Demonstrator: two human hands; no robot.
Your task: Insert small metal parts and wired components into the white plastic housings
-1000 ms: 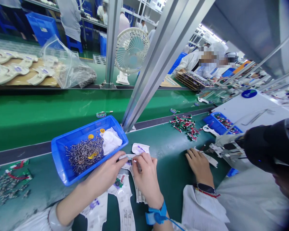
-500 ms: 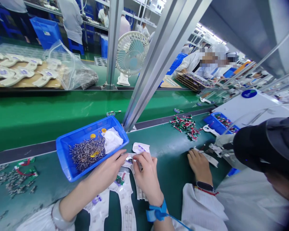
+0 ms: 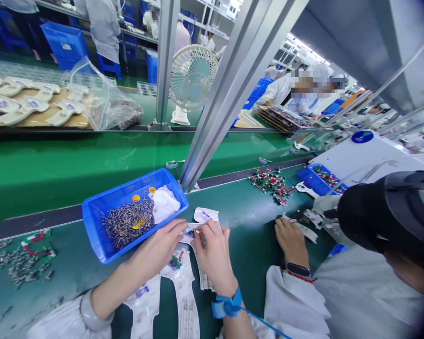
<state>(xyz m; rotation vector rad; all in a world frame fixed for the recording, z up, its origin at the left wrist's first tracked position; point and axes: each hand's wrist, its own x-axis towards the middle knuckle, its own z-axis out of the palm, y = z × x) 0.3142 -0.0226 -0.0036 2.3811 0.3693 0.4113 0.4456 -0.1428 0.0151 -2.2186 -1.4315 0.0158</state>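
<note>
Left of the blue parts bin [image 3: 91, 230], wired circuit boards [image 3: 38, 246] lie among metal bits. At its near right corner, the left hand [image 3: 164, 241] touches a white plastic shell [image 3: 205, 281]; the right hand [image 3: 215, 252] bends narrowly over it. I can't tell whether either grips anything. Best brace the shell flat, fingertips working lightly, wires unpinched.

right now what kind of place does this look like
Probably an electronics assembly line in a factory: a heap of small green boards with red wires on the bench, a blue bin of small metal parts, and white plastic housings by the person's hands.
</note>
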